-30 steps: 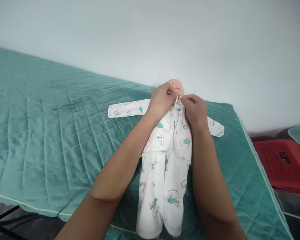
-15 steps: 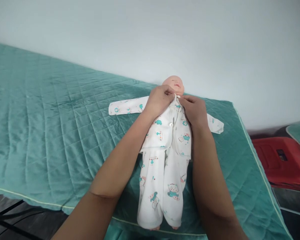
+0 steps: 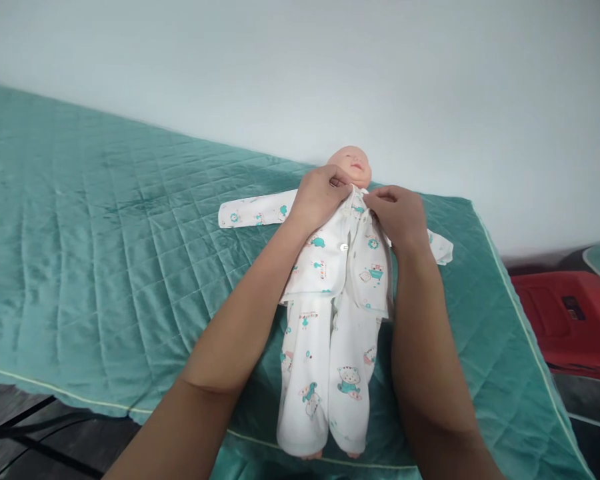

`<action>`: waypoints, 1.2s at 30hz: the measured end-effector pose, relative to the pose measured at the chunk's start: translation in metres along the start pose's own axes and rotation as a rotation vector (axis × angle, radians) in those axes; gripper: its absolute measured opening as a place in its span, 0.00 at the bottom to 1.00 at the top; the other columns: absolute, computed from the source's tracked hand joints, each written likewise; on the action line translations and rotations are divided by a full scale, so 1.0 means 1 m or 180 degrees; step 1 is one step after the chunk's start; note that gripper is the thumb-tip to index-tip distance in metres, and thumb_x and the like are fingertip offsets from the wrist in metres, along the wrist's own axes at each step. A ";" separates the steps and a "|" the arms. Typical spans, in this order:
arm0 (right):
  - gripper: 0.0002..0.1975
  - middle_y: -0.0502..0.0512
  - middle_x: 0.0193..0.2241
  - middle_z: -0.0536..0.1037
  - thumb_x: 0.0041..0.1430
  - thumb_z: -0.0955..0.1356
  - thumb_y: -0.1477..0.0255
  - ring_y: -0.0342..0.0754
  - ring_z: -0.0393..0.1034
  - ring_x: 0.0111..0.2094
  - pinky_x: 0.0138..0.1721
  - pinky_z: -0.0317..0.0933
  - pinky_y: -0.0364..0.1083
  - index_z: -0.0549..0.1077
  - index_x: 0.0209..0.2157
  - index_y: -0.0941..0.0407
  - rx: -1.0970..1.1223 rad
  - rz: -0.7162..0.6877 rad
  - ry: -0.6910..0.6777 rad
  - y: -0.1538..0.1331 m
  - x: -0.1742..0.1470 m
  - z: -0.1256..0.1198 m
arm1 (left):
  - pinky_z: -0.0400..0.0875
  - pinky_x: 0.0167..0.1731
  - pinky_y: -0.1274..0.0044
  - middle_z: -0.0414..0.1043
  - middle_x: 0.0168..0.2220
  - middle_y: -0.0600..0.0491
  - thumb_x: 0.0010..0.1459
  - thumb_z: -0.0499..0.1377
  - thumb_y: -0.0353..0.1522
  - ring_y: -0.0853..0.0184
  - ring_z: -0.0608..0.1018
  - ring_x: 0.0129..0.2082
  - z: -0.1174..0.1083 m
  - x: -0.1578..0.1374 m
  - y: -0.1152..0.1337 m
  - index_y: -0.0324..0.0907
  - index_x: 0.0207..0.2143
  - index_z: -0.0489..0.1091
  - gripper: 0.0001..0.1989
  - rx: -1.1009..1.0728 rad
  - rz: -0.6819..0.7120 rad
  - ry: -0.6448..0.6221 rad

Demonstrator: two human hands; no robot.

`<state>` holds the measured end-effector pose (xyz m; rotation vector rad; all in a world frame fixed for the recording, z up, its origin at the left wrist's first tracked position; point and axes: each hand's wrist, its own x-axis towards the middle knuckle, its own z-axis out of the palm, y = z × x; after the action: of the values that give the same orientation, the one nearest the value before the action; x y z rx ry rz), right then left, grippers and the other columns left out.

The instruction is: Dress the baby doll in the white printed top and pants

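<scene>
**A plain bedroom-like room in a home or care-training space**

The place reads as a simple domestic room rather than a workshop or shop. A long bed or padded table (image 3: 105,267) fills the view, covered with a teal quilted spread with pale piping along its edge. It stands against a bare, pale wall (image 3: 330,67) with nothing hung on it. A baby doll (image 3: 353,165) in printed infant clothes lies on the cover. Beside the bed, low down, sits a red plastic stool (image 3: 565,320) on a dark floor (image 3: 20,440).
</scene>
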<state>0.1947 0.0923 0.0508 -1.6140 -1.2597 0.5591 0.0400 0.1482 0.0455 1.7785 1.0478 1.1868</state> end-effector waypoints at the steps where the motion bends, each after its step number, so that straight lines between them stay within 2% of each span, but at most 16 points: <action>1: 0.07 0.51 0.23 0.76 0.47 0.71 0.68 0.46 0.68 0.27 0.32 0.64 0.47 0.79 0.27 0.57 -0.0091 0.0016 0.0012 -0.001 -0.001 -0.001 | 0.71 0.42 0.73 0.79 0.34 0.53 0.52 0.61 0.28 0.67 0.78 0.36 0.000 0.000 0.000 0.40 0.31 0.75 0.03 -0.0012 -0.0002 -0.0007; 6: 0.08 0.51 0.27 0.79 0.50 0.70 0.68 0.46 0.70 0.30 0.35 0.65 0.47 0.80 0.30 0.57 0.0104 -0.0116 -0.0173 -0.006 -0.003 0.002 | 0.72 0.42 0.73 0.80 0.34 0.53 0.53 0.60 0.28 0.67 0.78 0.36 -0.001 0.000 0.000 0.40 0.31 0.75 0.03 -0.0111 -0.0041 -0.0057; 10: 0.09 0.52 0.32 0.81 0.51 0.70 0.68 0.49 0.74 0.36 0.41 0.68 0.49 0.81 0.33 0.56 0.0274 -0.0310 -0.0111 -0.005 0.000 0.007 | 0.72 0.44 0.72 0.80 0.36 0.52 0.53 0.61 0.29 0.66 0.78 0.38 -0.001 0.002 -0.002 0.40 0.31 0.76 0.03 -0.0159 -0.0035 -0.0092; 15: 0.10 0.52 0.36 0.82 0.52 0.70 0.67 0.50 0.75 0.40 0.45 0.69 0.51 0.81 0.36 0.55 0.0305 -0.0535 -0.0183 -0.007 0.000 0.009 | 0.72 0.44 0.71 0.79 0.36 0.51 0.53 0.62 0.28 0.66 0.78 0.37 -0.003 0.001 -0.003 0.40 0.32 0.75 0.03 -0.0347 -0.0103 -0.0120; 21: 0.12 0.51 0.31 0.81 0.47 0.74 0.67 0.48 0.75 0.35 0.39 0.70 0.48 0.78 0.35 0.56 0.0462 -0.0347 -0.0414 -0.008 -0.001 0.009 | 0.72 0.41 0.72 0.77 0.33 0.52 0.51 0.64 0.27 0.67 0.78 0.35 -0.003 0.002 -0.009 0.39 0.29 0.71 0.04 -0.0629 -0.0216 -0.0083; 26: 0.13 0.51 0.29 0.79 0.46 0.75 0.69 0.46 0.73 0.31 0.34 0.67 0.47 0.75 0.35 0.55 0.0471 -0.0153 -0.0543 -0.012 -0.004 0.010 | 0.72 0.38 0.71 0.75 0.28 0.54 0.52 0.64 0.25 0.67 0.78 0.32 -0.006 -0.001 -0.005 0.40 0.30 0.69 0.06 -0.0865 -0.0463 -0.0305; 30: 0.13 0.50 0.29 0.78 0.46 0.74 0.69 0.46 0.72 0.30 0.32 0.66 0.46 0.74 0.36 0.55 0.0361 -0.0133 -0.0616 -0.014 -0.005 0.010 | 0.73 0.40 0.67 0.75 0.29 0.53 0.55 0.62 0.26 0.65 0.79 0.33 -0.009 -0.005 0.002 0.41 0.32 0.69 0.04 -0.1106 -0.0634 -0.0490; 36: 0.13 0.48 0.28 0.77 0.46 0.74 0.69 0.45 0.71 0.29 0.33 0.65 0.46 0.73 0.36 0.54 0.0098 -0.0221 -0.0533 -0.016 -0.006 0.011 | 0.74 0.42 0.65 0.75 0.30 0.53 0.52 0.64 0.25 0.63 0.80 0.35 -0.007 -0.007 0.004 0.42 0.36 0.69 0.09 -0.1163 -0.0821 -0.0399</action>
<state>0.1762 0.0908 0.0588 -1.5167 -1.4181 0.6781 0.0325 0.1413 0.0487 1.3708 0.8902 1.0176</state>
